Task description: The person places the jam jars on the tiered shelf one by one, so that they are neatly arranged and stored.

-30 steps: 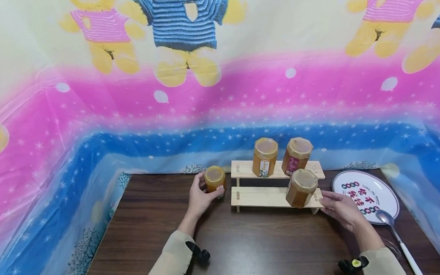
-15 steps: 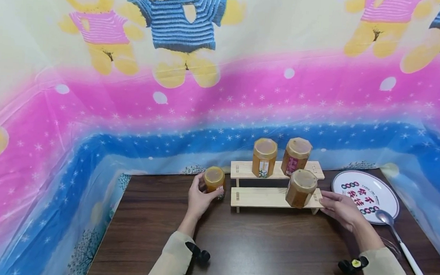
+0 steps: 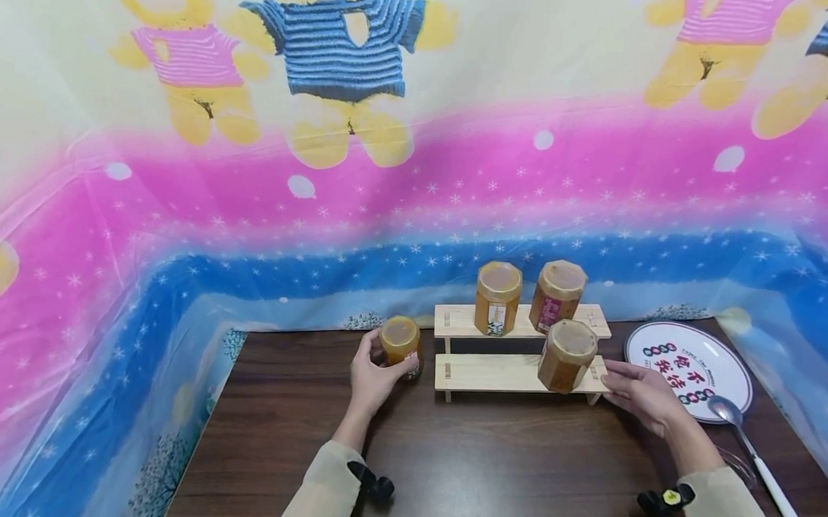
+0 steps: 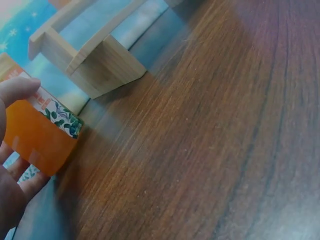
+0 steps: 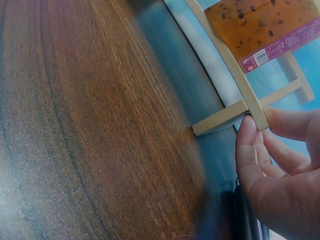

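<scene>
My left hand (image 3: 374,379) grips an amber honey jar (image 3: 399,334) at the left of a two-tier wooden rack (image 3: 488,374). In the left wrist view, thumb and fingers wrap the orange jar (image 4: 45,137), whose label shows green leaves; its base is close over the table. My right hand (image 3: 645,396) pinches the right end of the rack's lower board, with the thumb (image 5: 246,132) under the board's edge (image 5: 256,112). One jar (image 3: 566,359) stands on that lower board near the right hand. Two more jars, one white-labelled (image 3: 498,303) and one purple-labelled (image 3: 555,298), stand on the upper board.
A white plate (image 3: 708,352) with red lettering lies right of the rack, and a white-handled spoon (image 3: 765,472) rests against its rim. Patterned cloth (image 3: 318,263) hangs behind the dark wooden table (image 3: 489,459).
My left hand and the honey jar have shifted very slightly left. The right hand keeps its place at the rack's end, and the other jars stand where they were.
</scene>
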Demonstrator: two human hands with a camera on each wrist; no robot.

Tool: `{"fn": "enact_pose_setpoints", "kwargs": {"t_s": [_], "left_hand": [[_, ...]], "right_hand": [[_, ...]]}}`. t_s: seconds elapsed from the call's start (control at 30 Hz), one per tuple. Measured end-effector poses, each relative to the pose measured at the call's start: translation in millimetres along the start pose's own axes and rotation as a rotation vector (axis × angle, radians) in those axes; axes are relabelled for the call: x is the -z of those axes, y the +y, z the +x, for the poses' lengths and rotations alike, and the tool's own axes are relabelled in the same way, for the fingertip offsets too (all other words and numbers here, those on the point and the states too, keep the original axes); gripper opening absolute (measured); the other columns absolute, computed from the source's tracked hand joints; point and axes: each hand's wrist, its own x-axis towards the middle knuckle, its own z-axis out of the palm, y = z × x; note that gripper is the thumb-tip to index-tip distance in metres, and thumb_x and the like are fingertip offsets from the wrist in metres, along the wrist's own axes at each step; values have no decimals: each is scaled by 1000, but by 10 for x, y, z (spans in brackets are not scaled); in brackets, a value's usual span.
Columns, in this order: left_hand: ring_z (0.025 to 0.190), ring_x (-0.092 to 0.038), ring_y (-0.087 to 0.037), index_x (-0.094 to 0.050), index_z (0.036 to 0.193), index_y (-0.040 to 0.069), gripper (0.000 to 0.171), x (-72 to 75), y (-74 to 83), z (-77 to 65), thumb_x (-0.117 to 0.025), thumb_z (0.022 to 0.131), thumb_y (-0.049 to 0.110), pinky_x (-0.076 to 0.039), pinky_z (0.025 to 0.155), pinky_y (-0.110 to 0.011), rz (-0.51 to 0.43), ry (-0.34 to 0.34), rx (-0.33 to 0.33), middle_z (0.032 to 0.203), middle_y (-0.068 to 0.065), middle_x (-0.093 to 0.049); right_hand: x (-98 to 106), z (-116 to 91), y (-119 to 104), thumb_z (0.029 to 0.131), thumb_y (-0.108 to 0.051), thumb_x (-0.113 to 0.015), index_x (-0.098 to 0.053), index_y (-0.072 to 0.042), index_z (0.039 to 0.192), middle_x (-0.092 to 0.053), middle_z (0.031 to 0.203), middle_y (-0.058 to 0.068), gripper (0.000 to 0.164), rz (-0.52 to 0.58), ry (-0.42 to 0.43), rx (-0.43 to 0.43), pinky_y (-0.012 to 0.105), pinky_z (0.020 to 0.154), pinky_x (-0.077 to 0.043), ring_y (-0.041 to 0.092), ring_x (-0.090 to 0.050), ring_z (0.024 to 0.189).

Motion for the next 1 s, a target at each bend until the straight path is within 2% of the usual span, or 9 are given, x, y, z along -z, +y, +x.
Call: {"fn": "enact_pose_setpoints", "kwargs": {"t_s": [0.23,0.4,0.63,0.8,1.0], "left_hand": [[111,-64,-21,-58,139,27,75,37,98,-32,-97,74,30,-56,95,-46,11,-6,-23,122,-1,-64],[109,-65,-20,-59,139,26,75,55,223,-51,-97,74,32,-57,93,-45,14,0,-44,119,-1,-65],[111,-62,-20,-60,137,25,74,72,410,-80,-98,73,29,-58,89,-46,-5,6,-76,120,-1,-66],[112,-62,-18,-60,138,24,76,56,535,-113,-98,72,28,-58,90,-43,-2,4,-86,121,0,-67],[112,-63,-20,-60,138,23,78,-6,688,-150,-99,70,26,-59,90,-46,-37,-10,-111,120,-2,-67]], "right_hand": [[-3,-4,1,106,-13,-62,-22,13,158,-63,129,5,70,15,-8,7,29,93,-57,5,-67,102],[1,-1,11,105,-13,-62,-22,12,158,-61,131,7,71,12,-5,6,30,94,-57,5,-67,102],[11,-3,7,105,-13,-63,-22,12,158,-63,127,3,72,23,-2,5,29,92,-57,5,-67,102],[13,-2,13,105,-14,-64,-22,12,158,-64,125,1,72,27,-3,1,29,93,-57,5,-67,102],[16,9,28,105,-15,-64,-23,12,159,-63,128,3,72,21,-1,-1,30,93,-57,4,-67,102]]}}
